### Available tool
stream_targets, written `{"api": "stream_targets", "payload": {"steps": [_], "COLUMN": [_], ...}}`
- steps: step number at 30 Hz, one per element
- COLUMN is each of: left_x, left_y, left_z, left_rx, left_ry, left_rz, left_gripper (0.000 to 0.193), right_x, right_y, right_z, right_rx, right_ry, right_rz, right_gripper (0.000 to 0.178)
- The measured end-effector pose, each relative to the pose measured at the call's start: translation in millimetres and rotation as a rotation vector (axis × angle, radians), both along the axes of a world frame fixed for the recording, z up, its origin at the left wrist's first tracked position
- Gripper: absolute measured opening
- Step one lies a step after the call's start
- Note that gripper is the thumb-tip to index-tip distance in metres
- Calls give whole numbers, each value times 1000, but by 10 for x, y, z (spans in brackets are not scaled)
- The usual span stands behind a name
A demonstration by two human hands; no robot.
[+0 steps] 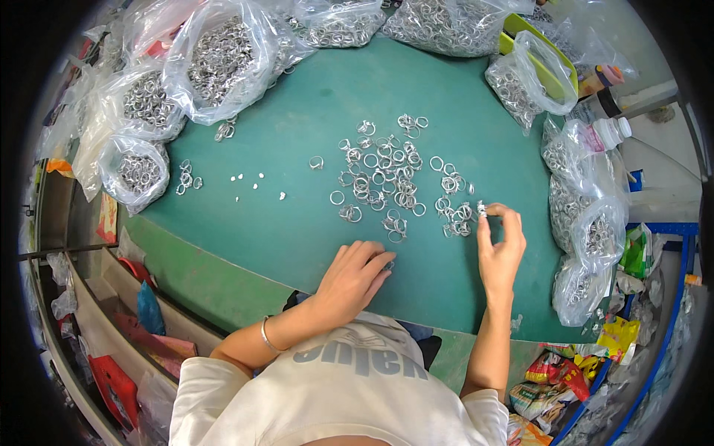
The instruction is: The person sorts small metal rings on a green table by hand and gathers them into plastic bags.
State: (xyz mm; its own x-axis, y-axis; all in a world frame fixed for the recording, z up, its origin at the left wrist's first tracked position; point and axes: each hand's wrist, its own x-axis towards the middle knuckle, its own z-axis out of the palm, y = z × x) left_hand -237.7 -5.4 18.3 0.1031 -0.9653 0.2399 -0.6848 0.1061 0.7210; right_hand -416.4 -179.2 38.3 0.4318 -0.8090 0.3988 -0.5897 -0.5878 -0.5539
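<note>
A loose pile of silver-coloured rings is spread over the middle of the green table mat. My right hand is raised at the pile's right edge, thumb and forefinger pinched on a few stacked rings. Just left of that pinch lies a smaller cluster of rings. Below the main pile, my left hand rests near the table's front edge with its fingers curled together. A bit of a ring shows by its fingertips; the rest is hidden under the fingers.
Open plastic bags full of rings line the back and left. More bags stand along the right, beside a green tray and a plastic bottle. Small white bits lie at left. An open drawer is at lower left.
</note>
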Motion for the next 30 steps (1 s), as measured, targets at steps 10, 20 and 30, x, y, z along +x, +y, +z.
{"api": "stream_targets", "payload": {"steps": [10,20,30], "left_x": [-112,-279,-244], "left_y": [-72,-252,-178], "left_z": [48,-86,169], "left_rx": [48,72,52], "left_ry": [40,-190,-31], "left_rz": [-53,-287,-125], "left_gripper": [52,41,42], "right_x": [-37,-139,-78], "right_y": [684,319,737], "right_z": [21,-20,92], "right_rx": [20,-88,282], "right_ry": [137,156,-104], "right_rz": [318,-18,326], "right_gripper": [22,14,20]}}
